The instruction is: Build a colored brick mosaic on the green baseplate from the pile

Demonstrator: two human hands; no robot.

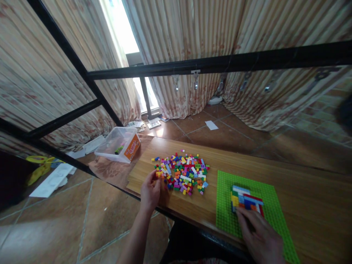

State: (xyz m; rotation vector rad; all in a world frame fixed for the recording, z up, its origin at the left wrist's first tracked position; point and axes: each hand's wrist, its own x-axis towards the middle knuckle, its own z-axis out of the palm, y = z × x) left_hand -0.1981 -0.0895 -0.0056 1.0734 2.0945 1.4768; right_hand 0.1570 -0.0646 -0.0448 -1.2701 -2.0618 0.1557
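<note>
A pile of small colourful building bricks (pixel 185 178) lies spread on the wooden table. At its left edge is my left hand (pixel 150 190), with thumb and fingers closed around an orange-yellow brick (pixel 158 174). To the right lies a green studded baseplate (pixel 224 205). It bears a low block of joined bricks (pixel 249 201) in white, blue, yellow, red and orange. My right hand (pixel 260 234) reaches over the plate, its fingertips pinched together at the near left corner of that block. Whatever sits between those fingertips is hidden.
A clear plastic box (pixel 117 146) with an orange label stands beyond the left end of the wooden table (pixel 310 205). Black metal bars (pixel 165 69) cross in front of striped curtains (pixel 187 33). Papers (pixel 211 125) lie on the tiled floor.
</note>
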